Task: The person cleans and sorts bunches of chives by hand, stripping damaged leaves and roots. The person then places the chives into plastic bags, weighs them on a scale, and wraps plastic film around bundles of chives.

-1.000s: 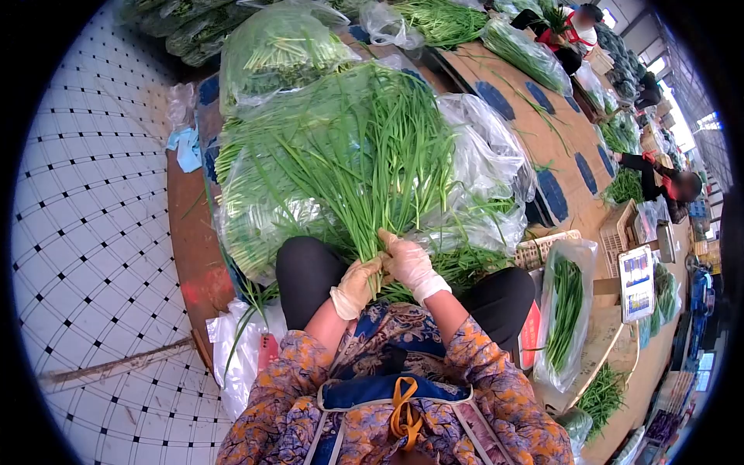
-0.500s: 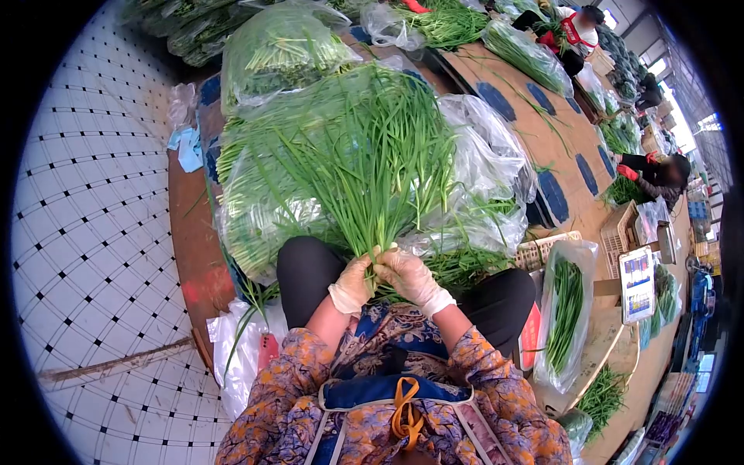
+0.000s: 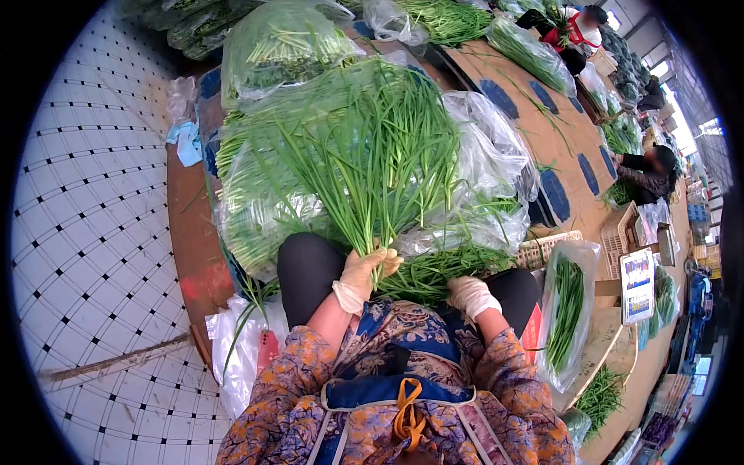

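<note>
My gloved left hand (image 3: 366, 277) is closed around the stem ends of a bunch of garlic chives (image 3: 372, 178). The long green leaves fan out away from me, over a large plastic-wrapped stack of chives (image 3: 252, 174). My gloved right hand (image 3: 471, 297) is apart from the bunch, beside my right knee, at the edge of a pile of loose chives (image 3: 434, 273) in front of my lap. Its fingertips are turned into the greens, so I cannot see whether they grip anything.
A bagged bundle (image 3: 567, 310) lies right, near a plastic crate (image 3: 618, 235) and a scale display (image 3: 637, 285). Clear plastic (image 3: 488, 147) lies beside the stack. A white bag (image 3: 236, 349) and red phone (image 3: 268, 349) are left. Two co-workers (image 3: 652, 174) (image 3: 577, 35) sit farther off.
My right hand has left the stem ends and moved right and slightly down to the loose chives by my knee. My left hand keeps the bunch, whose leaves have spread slightly.
</note>
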The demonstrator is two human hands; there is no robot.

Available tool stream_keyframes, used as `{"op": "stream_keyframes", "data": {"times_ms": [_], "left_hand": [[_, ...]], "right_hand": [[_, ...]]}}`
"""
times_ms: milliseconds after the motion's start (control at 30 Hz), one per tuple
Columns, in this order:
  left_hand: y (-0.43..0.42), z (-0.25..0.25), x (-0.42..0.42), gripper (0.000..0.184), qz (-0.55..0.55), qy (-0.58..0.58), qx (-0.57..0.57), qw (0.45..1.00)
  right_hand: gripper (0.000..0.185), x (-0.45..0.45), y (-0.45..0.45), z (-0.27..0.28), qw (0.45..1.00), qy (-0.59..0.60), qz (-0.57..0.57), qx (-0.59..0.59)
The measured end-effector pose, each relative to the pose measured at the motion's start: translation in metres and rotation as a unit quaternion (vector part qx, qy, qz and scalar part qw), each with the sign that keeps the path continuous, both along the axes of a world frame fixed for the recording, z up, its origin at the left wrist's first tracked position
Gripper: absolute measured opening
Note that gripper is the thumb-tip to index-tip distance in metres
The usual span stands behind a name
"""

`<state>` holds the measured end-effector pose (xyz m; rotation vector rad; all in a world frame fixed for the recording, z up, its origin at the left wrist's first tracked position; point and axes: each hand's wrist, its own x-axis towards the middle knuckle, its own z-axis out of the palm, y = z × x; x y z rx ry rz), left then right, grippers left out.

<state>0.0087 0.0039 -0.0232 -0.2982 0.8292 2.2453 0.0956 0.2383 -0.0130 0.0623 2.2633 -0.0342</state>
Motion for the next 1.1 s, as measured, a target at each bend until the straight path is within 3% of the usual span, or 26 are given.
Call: {"op": "stream_keyframes", "data": {"times_ms": [67, 100, 133, 267, 333, 400, 500, 633, 767, 800, 833, 867, 900, 967, 1033, 1100], "left_hand": [[0.002, 0.0, 0.004, 0.025, -0.013, 0.012, -0.022, 1.0], [0.005, 0.001, 0.005, 0.027, 0.001, 0.017, -0.062, 0.998], [0.007, 0.002, 0.005, 0.029, 0.016, 0.025, -0.102, 0.994], [0.005, -0.005, 0.003, 0.033, 0.008, 0.048, -0.072, 0.996], [0.005, 0.001, 0.003, 0.032, 0.045, 0.015, -0.078, 0.996], [0.004, 0.002, 0.005, 0.032, 0.046, 0.018, -0.086, 0.995], [0.005, -0.004, 0.004, 0.032, 0.034, 0.031, -0.088, 0.995], [0.009, -0.011, 0.004, 0.03, 0.048, 0.023, -0.106, 0.993], [0.005, -0.023, 0.005, 0.031, 0.065, 0.042, -0.088, 0.993], [0.005, -0.024, 0.005, 0.031, 0.065, 0.05, -0.089, 0.993], [0.004, -0.024, 0.005, 0.032, 0.068, 0.058, -0.089, 0.992], [0.006, -0.014, 0.006, 0.031, 0.072, 0.043, -0.108, 0.991], [0.007, -0.013, 0.006, 0.031, 0.075, 0.043, -0.109, 0.99], [0.009, -0.012, 0.007, 0.033, 0.051, 0.064, -0.101, 0.991], [0.012, -0.007, 0.008, 0.029, 0.051, 0.058, -0.094, 0.993], [0.012, -0.008, 0.007, 0.019, 0.039, 0.077, -0.092, 0.992]], "right_hand": [[0.049, -0.02, -0.026, 0.045, 0.97, 0.191, -0.135, -0.071], [0.051, -0.04, -0.047, 0.08, 0.952, 0.181, -0.223, -0.103], [0.05, -0.051, -0.058, 0.091, 0.907, 0.245, -0.275, -0.203], [0.045, -0.072, -0.068, 0.057, 0.904, 0.272, -0.201, -0.262], [0.037, -0.06, -0.061, 0.062, 0.745, 0.276, -0.375, -0.477], [0.029, -0.048, -0.036, 0.076, 0.617, 0.362, -0.491, -0.498], [0.028, -0.024, 0.035, 0.038, 0.538, 0.422, -0.52, -0.512], [0.027, -0.005, 0.055, 0.035, 0.552, 0.403, -0.507, -0.525], [0.024, -0.014, 0.054, 0.029, 0.515, 0.415, -0.538, -0.523], [0.027, -0.02, 0.052, 0.025, 0.64, 0.606, -0.371, -0.293], [0.035, -0.027, 0.047, 0.022, 0.68, 0.716, -0.153, -0.026], [0.054, -0.03, 0.019, 0.067, 0.698, 0.705, -0.112, 0.049], [0.054, -0.036, 0.003, 0.078, 0.699, 0.705, -0.111, 0.046], [0.049, -0.045, -0.027, 0.089, 0.717, 0.625, -0.159, -0.263], [0.049, -0.055, -0.069, 0.104, 0.743, 0.408, -0.233, -0.477], [0.046, -0.08, -0.095, 0.08, 0.815, 0.434, -0.12, -0.363]]}}
